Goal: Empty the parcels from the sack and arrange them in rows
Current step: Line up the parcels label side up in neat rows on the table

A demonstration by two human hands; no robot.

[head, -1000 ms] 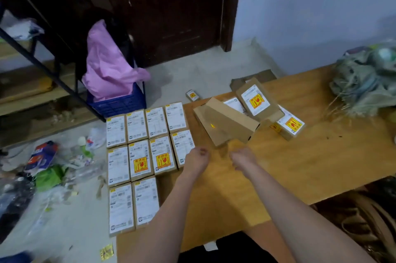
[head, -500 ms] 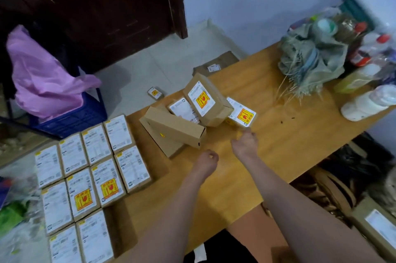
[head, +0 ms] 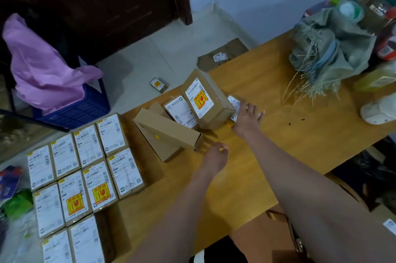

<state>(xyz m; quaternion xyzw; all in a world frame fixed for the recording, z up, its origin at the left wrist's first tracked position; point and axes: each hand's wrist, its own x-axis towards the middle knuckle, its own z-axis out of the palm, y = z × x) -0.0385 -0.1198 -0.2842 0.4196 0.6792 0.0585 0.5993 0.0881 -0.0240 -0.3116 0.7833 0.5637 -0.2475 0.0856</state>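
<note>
Near the table's (head: pixel 300 155) far edge, right hand (head: pixel 246 120) grip spread on a parcel (head: pixel 234 102); left hand (head: pixel 214 154) curled, empty.

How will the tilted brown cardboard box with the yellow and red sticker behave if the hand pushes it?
The tilted brown cardboard box leans on other parcels, so it would probably tip or slide. Its flat walls look stiff. The yellow and red sticker may warn of fragile contents.
</note>
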